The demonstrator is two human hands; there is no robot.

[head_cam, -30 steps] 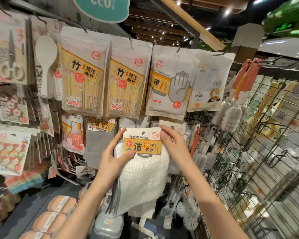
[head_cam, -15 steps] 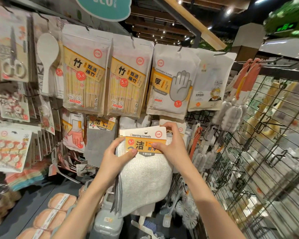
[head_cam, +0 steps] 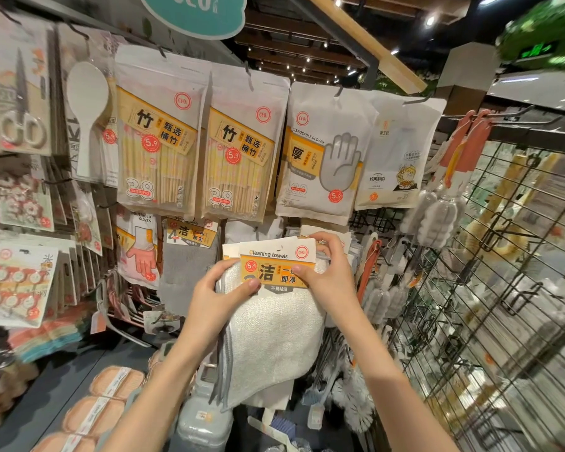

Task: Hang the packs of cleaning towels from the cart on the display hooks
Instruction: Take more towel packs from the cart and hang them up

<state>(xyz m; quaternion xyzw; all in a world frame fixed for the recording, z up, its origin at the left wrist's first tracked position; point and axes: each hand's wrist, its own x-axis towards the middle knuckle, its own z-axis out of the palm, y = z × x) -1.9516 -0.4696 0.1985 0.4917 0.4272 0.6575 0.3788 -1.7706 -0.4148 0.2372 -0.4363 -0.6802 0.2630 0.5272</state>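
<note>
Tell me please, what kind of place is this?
Most likely a household goods shop: packaged chopsticks and disposable gloves hang on hooks with price stickers, and a wire rack holds more goods.

White cleaning towels pack [head_cam: 268, 334] hanging upright before display, cloth drooping below orange-and-white "Cleaning towels" header card [head_cam: 276, 265]; grey towel edges showing along left side; second card peeking out behind header.

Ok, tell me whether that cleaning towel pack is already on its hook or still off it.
Cannot tell. Both the left hand and right hand grip the cleaning towel pack by its header card, and the hook is hidden behind it.
</note>
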